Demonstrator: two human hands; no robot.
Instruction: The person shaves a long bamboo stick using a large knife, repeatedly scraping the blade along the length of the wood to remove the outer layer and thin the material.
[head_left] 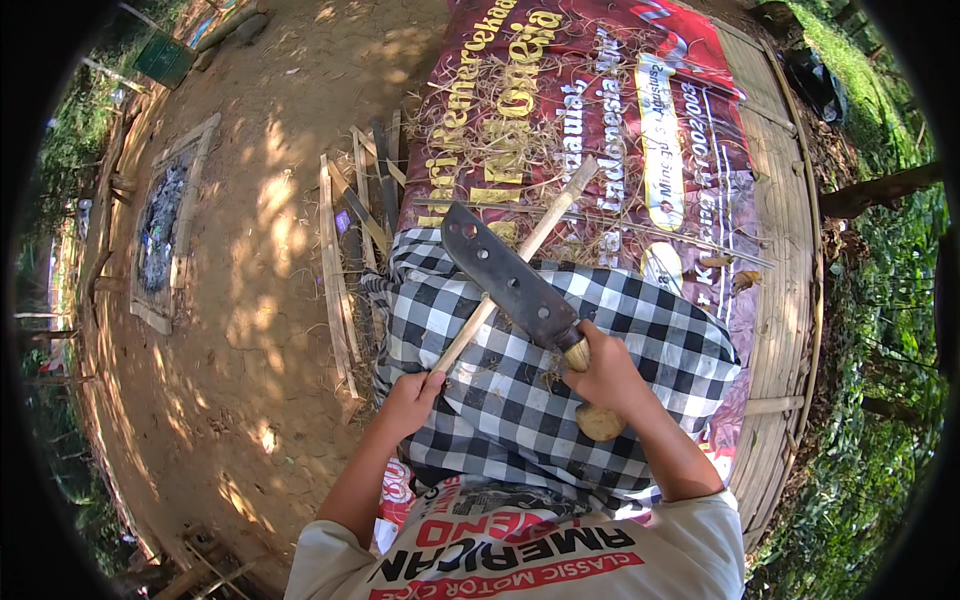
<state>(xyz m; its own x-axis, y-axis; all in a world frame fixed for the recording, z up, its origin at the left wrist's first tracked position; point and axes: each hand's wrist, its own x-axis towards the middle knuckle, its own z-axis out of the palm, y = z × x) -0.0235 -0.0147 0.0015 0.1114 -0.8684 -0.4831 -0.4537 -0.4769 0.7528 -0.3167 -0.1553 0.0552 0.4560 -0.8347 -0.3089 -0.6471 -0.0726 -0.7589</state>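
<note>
My left hand [410, 402] is closed around the near end of a pale, slender wooden stick [548, 222], which slants up and away to the right. In my right hand [608, 375] is a broad dark machete [510, 283] with several round holes in its blade and a light wooden handle, its rounded butt showing below my fist. The blade points up and left and crosses over the stick near its middle. Both lie above a black-and-white checked cloth [640, 335] spread over my lap. Whether the edge touches the wood I cannot tell.
A dark red printed banner [470, 110] strewn with curly shavings covers the bamboo platform [775, 300] ahead. Split wood pieces [335, 270] lie at its left edge. Farther left on the dirt ground [270, 150] is a framed ash pit [163, 225]. Green plants [870, 470] border the right.
</note>
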